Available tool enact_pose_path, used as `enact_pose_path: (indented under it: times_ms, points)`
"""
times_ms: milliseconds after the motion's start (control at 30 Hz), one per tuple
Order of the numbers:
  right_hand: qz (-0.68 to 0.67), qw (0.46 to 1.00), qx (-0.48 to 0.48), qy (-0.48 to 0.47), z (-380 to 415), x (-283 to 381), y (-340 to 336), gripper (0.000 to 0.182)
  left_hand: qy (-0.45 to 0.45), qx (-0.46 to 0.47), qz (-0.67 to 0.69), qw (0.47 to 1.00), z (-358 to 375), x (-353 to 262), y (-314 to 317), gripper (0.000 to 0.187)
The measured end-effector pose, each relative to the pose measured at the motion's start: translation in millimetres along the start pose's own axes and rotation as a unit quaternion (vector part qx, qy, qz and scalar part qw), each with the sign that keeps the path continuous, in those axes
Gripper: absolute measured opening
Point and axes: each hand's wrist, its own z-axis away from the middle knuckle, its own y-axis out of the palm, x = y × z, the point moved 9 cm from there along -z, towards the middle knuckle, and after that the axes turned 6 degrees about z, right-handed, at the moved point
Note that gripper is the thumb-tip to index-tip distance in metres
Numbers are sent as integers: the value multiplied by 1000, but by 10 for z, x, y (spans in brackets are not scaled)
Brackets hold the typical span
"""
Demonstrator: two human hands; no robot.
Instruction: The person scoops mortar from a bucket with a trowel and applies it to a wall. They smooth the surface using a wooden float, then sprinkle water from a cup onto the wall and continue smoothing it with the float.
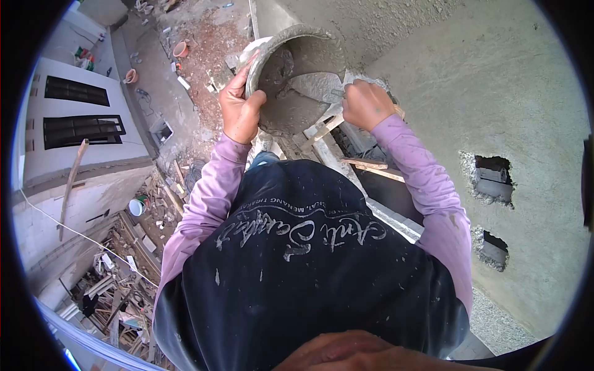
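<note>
A round bucket (298, 34), its rim caked with grey mortar, is tilted in front of me. My left hand (242, 102) grips its left rim, thumb over the edge and fingers along the outside. Wet mortar (288, 114) lies inside. My right hand (369, 105) is closed around the handle of a trowel at the bucket's right side; the handle itself is mostly hidden by the fingers. The trowel's mortar-smeared blade (315, 86) reaches into the bucket, over the mortar.
On my right rises a grey plastered wall (433, 80) with two rough openings (493, 179). Wooden boards (371, 166) lie below my right arm. Far below on the left are rubble (207, 37), scrap wood (117, 297), a white pail (137, 206) and a building with dark windows (83, 132).
</note>
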Motion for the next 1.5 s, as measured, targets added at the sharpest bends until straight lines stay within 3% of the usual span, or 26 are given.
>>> enact_pose_path:
  times_ms: [33, 167, 300, 333, 433, 467, 600, 733, 800, 933, 1000, 1067, 1167, 1267, 1300, 1333, 1400, 1433, 1500]
  points:
    - [71, 997, 30, -7, -71, -9, -11, 13, 28, 24, -44, 998, -12, -60, 37, 67]
    - [10, 998, 46, -51, -408, 51, 558, 12, 100, 86, -123, 984, -116, -219, 189, 67]
    - [-157, 985, -71, -34, -394, 323, 597, 26, 70, 119, -110, 984, -172, -141, 141, 74]
    - [-160, 977, -135, -33, -369, 356, 574, 28, 84, 95, -106, 986, -199, -113, 66, 71]
    - [-381, 922, -42, 55, -224, 381, 573, 28, -23, -15, 92, 995, -244, 210, -198, 68]
    - [-378, 921, -81, 37, -209, 409, 561, 28, -29, -39, 131, 990, -255, 225, -221, 65]
    - [-334, 940, -55, 53, -261, 316, 457, 29, -61, -128, 215, 966, -198, 436, -352, 66]
    - [-226, 970, -86, 14, -286, 171, -297, 26, -112, -161, 220, 955, -101, 861, -775, 65]
    - [-164, 972, -168, -12, -270, 57, -902, 26, -121, -177, 248, 945, -47, 705, -704, 70]
    - [-129, 970, -199, -62, -195, 141, -2246, 26, -106, -206, 183, 956, 64, 945, -967, 65]
    - [-210, 961, -172, -51, -214, 66, -2703, 24, -103, -219, 187, 952, 102, 867, -960, 62]
    - [-377, 905, -176, -93, -266, -21, -3022, 23, -96, -223, 183, 953, 90, 794, -934, 61]
    - [-459, 866, -128, -155, -480, -220, -3390, 23, -99, -216, 177, 955, 74, 825, -956, 60]
    - [-556, 809, -102, -162, -1039, -997, -3294, 26, -103, -217, 178, 954, 49, 862, -954, 61]
    - [-483, 839, -251, 24, -1165, -1564, -3203, 27, -103, -211, 178, 956, 59, 862, -933, 61]
    - [-378, 818, -380, 208, -1065, -1992, -3100, 28, -105, -207, 179, 956, 74, 861, -909, 62]
    - [-475, 749, -436, 152, -559, -1906, -2851, 29, -116, -231, 177, 950, 77, 993, -1021, 64]
    - [-406, 762, -483, 146, -219, -1679, -2806, 29, -108, -223, 184, 951, -53, 962, -962, 65]
    - [-419, 743, -506, 126, 277, -1293, -2514, 25, -129, -194, 178, 956, 22, 884, -850, 66]
